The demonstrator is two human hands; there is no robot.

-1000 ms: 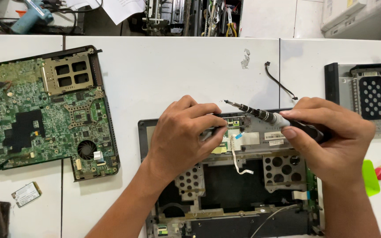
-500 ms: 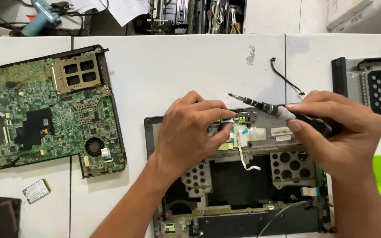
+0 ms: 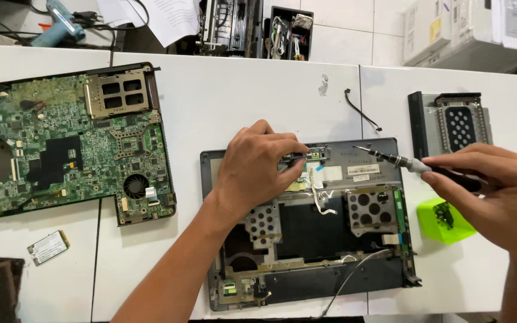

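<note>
Pinching a small strip board at the far edge of the open laptop base on the white tabletop, left hand fingers closed; right hand grips a screwdriver, apparently mid-removal, careful lift needed.

A white table bears a green motherboard, grey laptop chassis — plus a green tray.

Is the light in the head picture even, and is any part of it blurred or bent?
Head view: bright, even light on the white table, with soft shadows under the left hand; right hand and its slim black-handled screwdriver are slightly soft; the green circuit board and dark grey laptop shell look sharp; table edges bend a little near the corners.
</note>
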